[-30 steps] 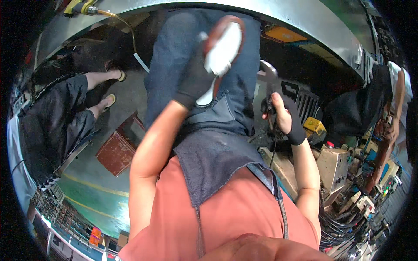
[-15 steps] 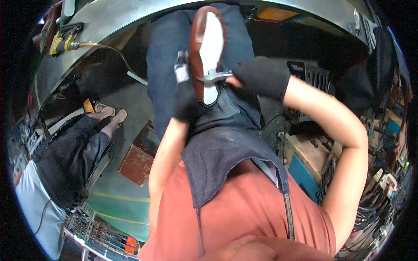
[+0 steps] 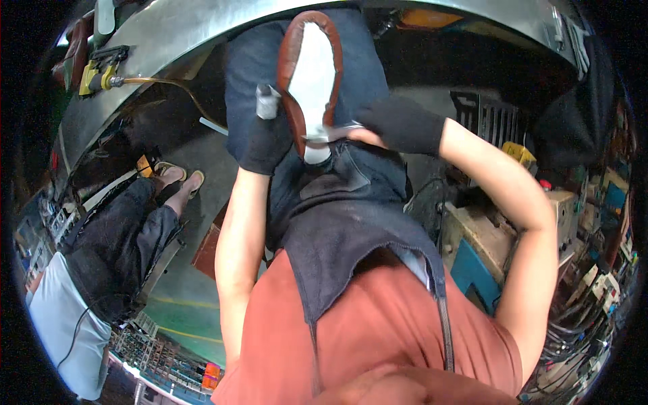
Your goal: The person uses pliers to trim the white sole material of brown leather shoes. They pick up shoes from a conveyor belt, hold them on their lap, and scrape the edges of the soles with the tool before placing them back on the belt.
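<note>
Brown shoe (image 3: 289, 64) beneath blurred hammer (image 3: 320, 134) partly hidden within the clenched right hand (image 3: 399, 125), left hand (image 3: 266, 135) grip unclear

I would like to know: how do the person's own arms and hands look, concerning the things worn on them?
The left hand and right hand wear black gloves reaching the wrists. A pale wrapping covers one digit on the left; the right glove leaves at least one digit uncovered. Both forearms are bare, below short reddish sleeves.
</note>
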`<move>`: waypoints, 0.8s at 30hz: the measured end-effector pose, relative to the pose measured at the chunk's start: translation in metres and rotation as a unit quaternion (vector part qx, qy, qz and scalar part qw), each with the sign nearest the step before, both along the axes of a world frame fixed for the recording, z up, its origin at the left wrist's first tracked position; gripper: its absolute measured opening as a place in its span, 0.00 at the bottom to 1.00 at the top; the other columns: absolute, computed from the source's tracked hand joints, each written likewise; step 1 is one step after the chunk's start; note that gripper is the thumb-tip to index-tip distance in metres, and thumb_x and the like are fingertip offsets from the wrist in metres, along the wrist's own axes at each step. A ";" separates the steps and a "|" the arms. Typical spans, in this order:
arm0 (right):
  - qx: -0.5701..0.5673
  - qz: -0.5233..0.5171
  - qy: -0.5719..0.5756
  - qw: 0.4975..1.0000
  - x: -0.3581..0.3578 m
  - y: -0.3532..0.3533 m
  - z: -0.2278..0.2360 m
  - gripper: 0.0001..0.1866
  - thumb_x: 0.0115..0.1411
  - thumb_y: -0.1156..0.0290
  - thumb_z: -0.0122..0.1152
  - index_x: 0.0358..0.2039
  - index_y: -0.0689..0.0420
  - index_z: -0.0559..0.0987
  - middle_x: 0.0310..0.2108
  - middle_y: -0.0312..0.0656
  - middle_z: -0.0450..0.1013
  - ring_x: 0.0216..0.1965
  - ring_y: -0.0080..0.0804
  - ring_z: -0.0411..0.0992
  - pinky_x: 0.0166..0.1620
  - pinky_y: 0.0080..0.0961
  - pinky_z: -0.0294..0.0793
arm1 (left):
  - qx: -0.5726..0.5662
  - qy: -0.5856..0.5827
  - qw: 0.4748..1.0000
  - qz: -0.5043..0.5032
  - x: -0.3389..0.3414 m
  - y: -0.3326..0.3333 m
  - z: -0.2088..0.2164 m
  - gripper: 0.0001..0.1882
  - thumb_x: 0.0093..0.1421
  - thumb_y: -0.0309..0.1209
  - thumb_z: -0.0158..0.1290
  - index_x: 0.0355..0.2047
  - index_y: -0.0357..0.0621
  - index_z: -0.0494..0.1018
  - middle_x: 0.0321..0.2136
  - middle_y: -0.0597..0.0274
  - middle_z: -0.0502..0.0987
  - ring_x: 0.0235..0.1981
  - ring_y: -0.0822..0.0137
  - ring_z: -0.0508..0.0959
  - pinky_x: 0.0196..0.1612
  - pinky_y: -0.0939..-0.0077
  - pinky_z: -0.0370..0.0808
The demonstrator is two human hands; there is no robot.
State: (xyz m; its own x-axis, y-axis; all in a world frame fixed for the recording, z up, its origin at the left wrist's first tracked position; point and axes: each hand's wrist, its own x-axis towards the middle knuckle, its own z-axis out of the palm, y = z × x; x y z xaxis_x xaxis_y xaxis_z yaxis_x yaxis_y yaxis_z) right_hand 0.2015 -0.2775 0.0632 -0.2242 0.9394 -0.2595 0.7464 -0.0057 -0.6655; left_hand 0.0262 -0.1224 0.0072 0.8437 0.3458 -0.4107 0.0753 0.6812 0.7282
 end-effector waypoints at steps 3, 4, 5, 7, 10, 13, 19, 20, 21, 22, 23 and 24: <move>-0.095 -0.097 0.005 0.991 0.013 -0.031 -0.007 0.23 0.62 0.51 0.49 0.26 0.61 0.75 0.21 0.53 0.71 0.24 0.49 0.71 0.30 0.37 0.69 | -0.016 0.076 0.997 0.024 0.011 -0.001 0.004 0.34 0.61 0.52 0.45 0.57 0.38 0.58 0.51 0.51 0.69 0.51 0.62 0.71 0.52 0.69 0.70; -0.115 -0.103 -0.006 0.988 0.016 -0.033 0.005 0.22 0.62 0.52 0.50 0.27 0.61 0.75 0.22 0.54 0.70 0.25 0.50 0.71 0.29 0.37 0.68 | 0.033 0.105 0.994 0.014 0.017 -0.001 0.003 0.34 0.61 0.52 0.47 0.57 0.37 0.58 0.51 0.50 0.68 0.51 0.62 0.71 0.52 0.69 0.70; -0.109 -0.091 -0.009 0.990 0.015 -0.029 0.019 0.23 0.61 0.51 0.49 0.27 0.61 0.76 0.23 0.55 0.71 0.26 0.51 0.72 0.29 0.38 0.69 | 0.076 0.139 0.987 0.004 0.018 -0.003 0.002 0.35 0.60 0.52 0.48 0.57 0.37 0.58 0.51 0.50 0.68 0.51 0.61 0.71 0.52 0.68 0.70; -0.100 -0.077 -0.015 0.992 0.003 -0.016 0.051 0.25 0.61 0.49 0.48 0.27 0.60 0.76 0.25 0.55 0.72 0.28 0.52 0.73 0.28 0.41 0.71 | 0.164 0.113 0.980 -0.008 0.018 -0.014 0.012 0.34 0.59 0.50 0.50 0.57 0.37 0.59 0.51 0.50 0.69 0.51 0.61 0.72 0.51 0.67 0.70; 0.158 0.001 0.037 0.987 -0.008 0.011 0.054 0.21 0.61 0.53 0.49 0.30 0.61 0.75 0.20 0.54 0.69 0.25 0.49 0.72 0.29 0.40 0.70 | 0.305 0.063 0.950 -0.016 0.017 -0.021 0.034 0.34 0.58 0.48 0.53 0.57 0.37 0.59 0.51 0.49 0.69 0.50 0.60 0.72 0.51 0.66 0.71; 0.095 -0.032 0.004 0.995 0.018 0.016 0.031 0.21 0.61 0.54 0.51 0.28 0.62 0.75 0.21 0.51 0.70 0.24 0.47 0.71 0.28 0.37 0.69 | 0.501 0.084 0.838 -0.200 0.012 -0.001 0.039 0.30 0.56 0.39 0.56 0.56 0.40 0.60 0.49 0.53 0.70 0.48 0.61 0.73 0.51 0.66 0.71; -0.046 -0.165 -0.035 0.985 0.031 -0.029 0.051 0.19 0.62 0.57 0.52 0.27 0.62 0.75 0.22 0.51 0.70 0.23 0.45 0.69 0.28 0.33 0.67 | -0.077 0.025 0.996 0.042 0.025 0.002 0.009 0.20 0.64 0.39 0.45 0.51 0.40 0.65 0.37 0.56 0.76 0.38 0.65 0.77 0.42 0.72 0.75; -0.054 -0.171 -0.026 0.984 0.027 -0.026 0.057 0.19 0.62 0.57 0.51 0.28 0.62 0.75 0.22 0.51 0.70 0.23 0.44 0.69 0.28 0.32 0.67 | 0.032 0.043 0.997 0.063 0.029 -0.004 -0.001 0.18 0.63 0.37 0.45 0.48 0.39 0.67 0.37 0.54 0.76 0.37 0.64 0.77 0.41 0.72 0.74; -0.061 -0.177 -0.019 0.982 0.023 -0.021 0.064 0.18 0.62 0.58 0.51 0.28 0.62 0.75 0.21 0.51 0.70 0.23 0.44 0.69 0.28 0.32 0.67 | 0.140 0.072 0.984 0.085 0.034 -0.010 -0.012 0.16 0.63 0.35 0.45 0.46 0.38 0.69 0.37 0.53 0.76 0.37 0.64 0.77 0.39 0.72 0.74; -0.043 -0.180 0.008 0.983 0.015 -0.012 0.077 0.17 0.61 0.58 0.53 0.28 0.61 0.76 0.22 0.51 0.70 0.25 0.47 0.69 0.29 0.33 0.67 | 0.223 0.097 0.967 0.073 0.032 -0.012 -0.013 0.15 0.62 0.34 0.45 0.46 0.37 0.69 0.37 0.52 0.76 0.36 0.63 0.77 0.39 0.72 0.74; 0.026 -0.163 0.025 0.986 0.007 -0.003 0.077 0.17 0.61 0.58 0.53 0.28 0.61 0.76 0.23 0.51 0.70 0.25 0.48 0.69 0.29 0.34 0.67 | 0.336 0.098 0.936 0.019 0.021 -0.010 -0.044 0.15 0.62 0.34 0.46 0.46 0.37 0.69 0.37 0.51 0.76 0.36 0.64 0.77 0.39 0.72 0.73; 0.097 -0.141 0.042 0.984 -0.002 0.007 0.078 0.17 0.61 0.58 0.53 0.27 0.61 0.76 0.23 0.52 0.70 0.25 0.49 0.69 0.29 0.35 0.67 | 0.446 0.096 0.890 -0.021 0.008 -0.010 -0.072 0.15 0.61 0.33 0.47 0.45 0.37 0.69 0.36 0.51 0.76 0.35 0.64 0.77 0.39 0.72 0.73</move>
